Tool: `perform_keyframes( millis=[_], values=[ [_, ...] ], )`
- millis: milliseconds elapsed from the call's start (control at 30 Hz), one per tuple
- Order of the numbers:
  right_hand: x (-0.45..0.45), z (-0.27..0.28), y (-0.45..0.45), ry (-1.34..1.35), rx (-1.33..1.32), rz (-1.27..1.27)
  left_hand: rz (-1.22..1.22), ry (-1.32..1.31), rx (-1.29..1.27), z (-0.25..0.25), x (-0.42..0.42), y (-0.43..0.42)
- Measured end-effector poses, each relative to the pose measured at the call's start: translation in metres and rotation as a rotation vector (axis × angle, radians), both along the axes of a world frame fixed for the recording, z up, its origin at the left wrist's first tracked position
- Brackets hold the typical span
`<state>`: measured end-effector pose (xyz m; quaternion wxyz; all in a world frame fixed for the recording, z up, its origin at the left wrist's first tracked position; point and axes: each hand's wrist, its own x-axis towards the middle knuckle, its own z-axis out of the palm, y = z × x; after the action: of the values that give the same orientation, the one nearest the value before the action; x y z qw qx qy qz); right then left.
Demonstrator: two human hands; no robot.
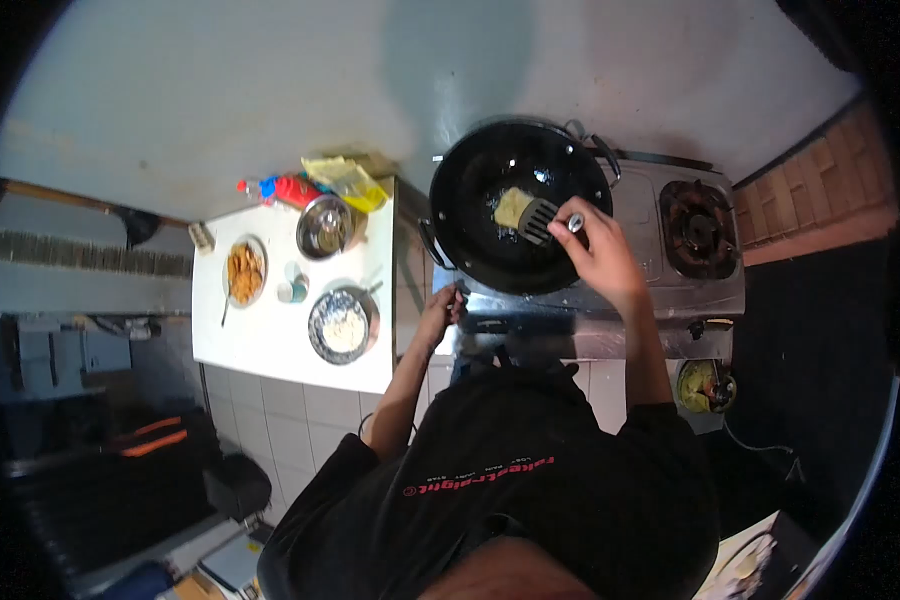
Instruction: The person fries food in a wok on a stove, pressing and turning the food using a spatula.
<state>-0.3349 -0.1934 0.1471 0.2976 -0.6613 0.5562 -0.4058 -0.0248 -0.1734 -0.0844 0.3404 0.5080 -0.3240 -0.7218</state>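
Note:
My right hand (597, 252) grips the handle of a black slotted spatula (539, 221) over a large black wok (510, 265). The spatula's blade touches or slips under the edge of a pale yellow, battered-looking piece of food (512, 208), which lies in shiny oil. My left hand (442, 312) is at the stove's front left corner, below the wok's left handle. Its fingers are curled, and a small dark shape shows beside them; what they hold, if anything, I cannot make out.
Right of the wok is a second burner (698, 229) on the steel stove (642, 200). On the white table (270, 345) at left stand a plate of fried pieces (245, 272), a bowl of white batter (343, 328), a metal pot (326, 227), a small cup (292, 290) and colourful packets (345, 185).

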Motion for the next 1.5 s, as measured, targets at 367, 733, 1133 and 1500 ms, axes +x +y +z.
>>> perform_keyframes(
  millis=[367, 733, 1133, 1500],
  values=[
    [0.053, -0.091, 0.009, -0.571, -0.005, -0.364, -0.279, 0.116, -0.003, -0.027, 0.002, -0.013],
    [0.050, -0.109, 0.029, -0.313, -0.006, -0.349, -0.204, -0.286, -0.110, -0.020, 0.012, -0.008],
    [-0.038, -0.051, 0.024, -0.195, -0.100, -0.161, 0.703, -0.694, -0.478, -0.033, -0.036, -0.022],
    [-0.061, -0.021, 0.002, 0.114, -0.224, -0.011, 0.801, -0.630, -0.263, -0.118, -0.005, -0.041]
  ],
)
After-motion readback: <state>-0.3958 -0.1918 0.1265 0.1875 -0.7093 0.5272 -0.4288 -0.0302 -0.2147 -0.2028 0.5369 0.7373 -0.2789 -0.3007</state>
